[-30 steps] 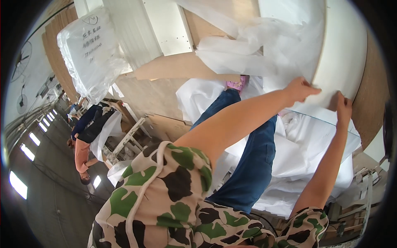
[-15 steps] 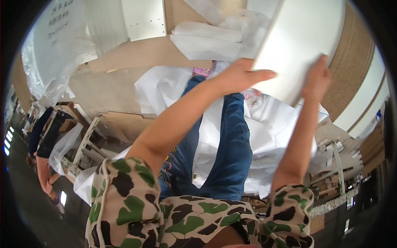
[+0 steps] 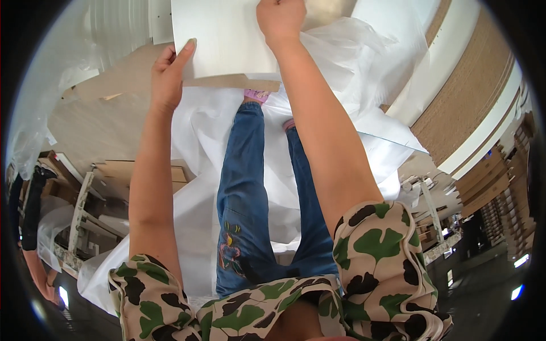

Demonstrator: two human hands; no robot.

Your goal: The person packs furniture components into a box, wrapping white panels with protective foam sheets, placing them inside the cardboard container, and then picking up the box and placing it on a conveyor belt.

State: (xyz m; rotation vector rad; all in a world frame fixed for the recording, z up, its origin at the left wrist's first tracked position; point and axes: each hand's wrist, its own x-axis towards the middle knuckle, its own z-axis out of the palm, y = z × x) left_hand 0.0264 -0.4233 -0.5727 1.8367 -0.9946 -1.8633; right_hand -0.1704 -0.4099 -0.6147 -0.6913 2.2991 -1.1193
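Head view — white sheeting (image 3: pixel 364 68) behind white panel (image 3: pixel 222 40)

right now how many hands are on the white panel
2. The left hand grips the white panel at its lower left edge; the right hand holds it further right, near the top of the view. The panel's upper part is out of frame.

White flat panel (image 3: pixel 224 37): large, rectangular, smooth-faced, with a tan underside edge showing along its near side; being held up flat above crumpled white plastic sheeting, its far part running out of view.
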